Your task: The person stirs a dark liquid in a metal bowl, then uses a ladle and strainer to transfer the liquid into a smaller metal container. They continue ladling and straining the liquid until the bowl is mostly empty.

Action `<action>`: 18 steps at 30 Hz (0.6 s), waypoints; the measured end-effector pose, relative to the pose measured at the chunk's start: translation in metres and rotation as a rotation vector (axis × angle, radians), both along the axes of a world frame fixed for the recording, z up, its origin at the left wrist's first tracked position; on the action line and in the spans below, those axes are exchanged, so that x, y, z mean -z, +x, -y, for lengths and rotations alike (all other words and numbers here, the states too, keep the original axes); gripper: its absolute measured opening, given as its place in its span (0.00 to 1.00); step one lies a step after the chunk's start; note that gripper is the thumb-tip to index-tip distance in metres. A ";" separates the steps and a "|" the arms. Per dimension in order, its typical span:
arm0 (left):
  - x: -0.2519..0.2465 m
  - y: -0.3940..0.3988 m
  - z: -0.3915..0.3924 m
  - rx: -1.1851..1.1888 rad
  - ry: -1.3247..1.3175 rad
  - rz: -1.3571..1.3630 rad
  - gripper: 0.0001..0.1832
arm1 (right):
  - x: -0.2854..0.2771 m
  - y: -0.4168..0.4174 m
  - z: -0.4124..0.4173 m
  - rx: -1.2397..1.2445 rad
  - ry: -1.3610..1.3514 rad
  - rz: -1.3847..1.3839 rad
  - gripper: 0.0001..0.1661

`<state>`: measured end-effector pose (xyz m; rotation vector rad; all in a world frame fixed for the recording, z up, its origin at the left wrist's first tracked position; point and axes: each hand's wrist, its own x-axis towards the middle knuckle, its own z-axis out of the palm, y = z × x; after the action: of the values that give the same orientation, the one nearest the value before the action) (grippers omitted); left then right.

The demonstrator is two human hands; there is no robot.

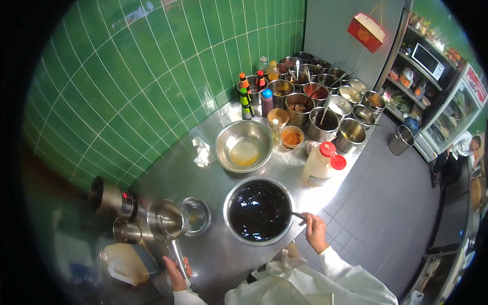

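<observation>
My left hand grips a steel-handled kitchen tool at the lower left. Its thin metal rods reach into or over a round steel pot; I cannot tell which. My right hand pinches the dark handle of a utensil at the rim of a wide steel basin. Glossy, near-black liquid fills that basin and hides the utensil's far end. Between the pot and the basin stands a smaller clear or metal bowl.
Behind the basin sit a steel bowl with yellowish liquid and crumpled tissue. A red-capped jug stands by the counter edge. Several sauce pots and bottles crowd the back. At left are a plastic jug and steel canisters. Another person bends far right.
</observation>
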<state>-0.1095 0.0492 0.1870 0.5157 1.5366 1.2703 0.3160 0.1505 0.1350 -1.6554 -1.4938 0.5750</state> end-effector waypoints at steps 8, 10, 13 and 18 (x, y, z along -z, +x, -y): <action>-0.010 0.018 -0.011 -0.089 0.036 -0.002 0.41 | 0.025 -0.046 -0.020 -0.072 0.065 -0.031 0.11; -0.002 0.012 -0.009 -0.046 0.055 0.000 0.39 | 0.022 -0.035 -0.033 -0.043 0.102 -0.001 0.11; 0.006 0.003 -0.003 -0.006 0.063 -0.008 0.39 | 0.015 -0.015 -0.024 -0.006 0.076 0.066 0.11; -0.012 0.025 -0.011 -0.034 0.049 -0.071 0.42 | 0.017 -0.030 0.012 0.000 0.024 -0.003 0.12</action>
<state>-0.0842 0.0601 0.1992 0.5737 1.5825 1.3311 0.2864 0.1386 0.1182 -1.6354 -1.4931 0.5570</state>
